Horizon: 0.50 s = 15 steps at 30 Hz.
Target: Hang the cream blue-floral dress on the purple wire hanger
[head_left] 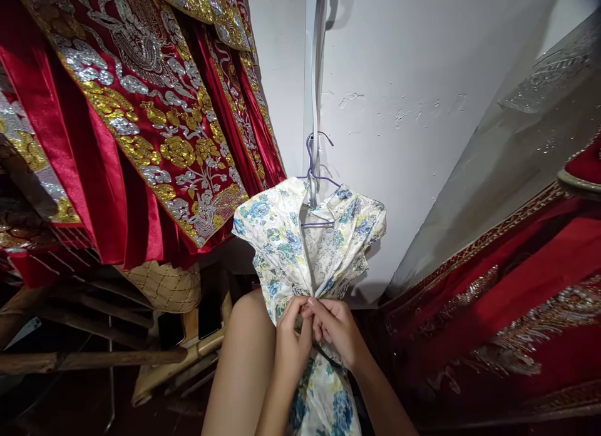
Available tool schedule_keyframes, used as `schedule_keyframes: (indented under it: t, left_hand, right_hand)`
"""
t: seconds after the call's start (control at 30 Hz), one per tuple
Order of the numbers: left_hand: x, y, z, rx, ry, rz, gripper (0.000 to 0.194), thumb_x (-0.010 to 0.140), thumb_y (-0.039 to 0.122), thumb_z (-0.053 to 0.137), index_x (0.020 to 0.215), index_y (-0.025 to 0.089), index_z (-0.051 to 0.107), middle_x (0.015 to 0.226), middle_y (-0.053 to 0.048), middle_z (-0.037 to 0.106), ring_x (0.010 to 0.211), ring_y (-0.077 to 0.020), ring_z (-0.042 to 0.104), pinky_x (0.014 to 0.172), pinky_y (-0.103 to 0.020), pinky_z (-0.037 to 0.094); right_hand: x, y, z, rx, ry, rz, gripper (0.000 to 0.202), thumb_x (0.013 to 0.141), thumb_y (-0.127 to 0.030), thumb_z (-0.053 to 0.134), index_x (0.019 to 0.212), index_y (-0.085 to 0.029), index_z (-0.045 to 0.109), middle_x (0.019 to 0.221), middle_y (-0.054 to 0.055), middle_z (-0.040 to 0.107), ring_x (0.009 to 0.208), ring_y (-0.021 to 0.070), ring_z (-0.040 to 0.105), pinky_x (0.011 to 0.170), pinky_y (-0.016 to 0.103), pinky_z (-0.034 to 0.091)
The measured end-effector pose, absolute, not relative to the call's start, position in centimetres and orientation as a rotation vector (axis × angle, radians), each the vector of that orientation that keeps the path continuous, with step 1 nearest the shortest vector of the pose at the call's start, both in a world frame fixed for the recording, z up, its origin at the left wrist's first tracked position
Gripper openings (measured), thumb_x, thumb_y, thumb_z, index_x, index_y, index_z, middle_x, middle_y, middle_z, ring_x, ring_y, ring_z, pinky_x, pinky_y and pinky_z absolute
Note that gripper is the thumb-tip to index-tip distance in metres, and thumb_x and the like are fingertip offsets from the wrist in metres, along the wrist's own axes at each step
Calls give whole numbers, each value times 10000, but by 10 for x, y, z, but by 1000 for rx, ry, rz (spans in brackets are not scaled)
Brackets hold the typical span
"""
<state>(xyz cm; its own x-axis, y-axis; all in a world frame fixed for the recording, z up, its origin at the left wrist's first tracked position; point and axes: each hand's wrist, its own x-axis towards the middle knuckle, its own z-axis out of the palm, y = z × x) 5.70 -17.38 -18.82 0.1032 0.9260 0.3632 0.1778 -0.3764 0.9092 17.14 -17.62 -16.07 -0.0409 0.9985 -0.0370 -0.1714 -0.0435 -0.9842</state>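
A white dress (282, 236) with blue and yellow flowers hangs on a thin purple hanger (310, 153) in the middle of the view, its front parted at the neck. Both hands meet at the dress's front, around waist height. My left hand (297, 323) pinches the fabric edge with thumb and fingers. Right beside it, my right hand (334, 326) is closed on the other side of the opening, fingers curled. The fingertips touch or nearly touch, and they hide whatever small part of the garment lies between them.
Red costumes with gold and silver sequins (178, 151) hang at the left. More red embroidered cloth (516, 311) is at the right. Bamboo furniture (197, 354) stands low left, near a bare knee (248, 342). A pale wall (399, 111) rises behind the hanger.
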Motion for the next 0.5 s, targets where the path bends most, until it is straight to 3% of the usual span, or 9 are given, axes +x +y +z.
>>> schedule_keyframes:
  t: [0.2, 0.33, 0.5]
  left_hand:
    - [52, -173, -185, 1692, 1104, 1353, 206, 1002, 320, 468, 944, 197, 622, 876, -40, 625, 827, -189, 592, 743, -255, 446]
    - [47, -172, -186, 1664, 1110, 1326, 193, 997, 335, 486, 985, 198, 622, 918, -57, 656, 852, -204, 614, 760, -270, 457]
    - [46, -173, -185, 1680, 1061, 1292, 203, 1004, 328, 472, 1022, 196, 625, 966, -71, 670, 900, -210, 628, 784, -272, 465]
  right_hand:
    - [168, -178, -176, -1157, -1201, 1146, 507, 891, -627, 600, 639, -198, 500, 463, -57, 448, 445, 91, 401, 483, 231, 295]
    - [170, -180, -179, -1156, -1303, 1127, 467, 953, -595, 519, 701, -202, 504, 499, -51, 466, 476, 104, 419, 497, 239, 294]
    - [175, -180, -173, -1197, -1301, 1097, 435, 911, -586, 593, 727, -219, 448, 530, -66, 433, 486, 104, 370, 501, 253, 255]
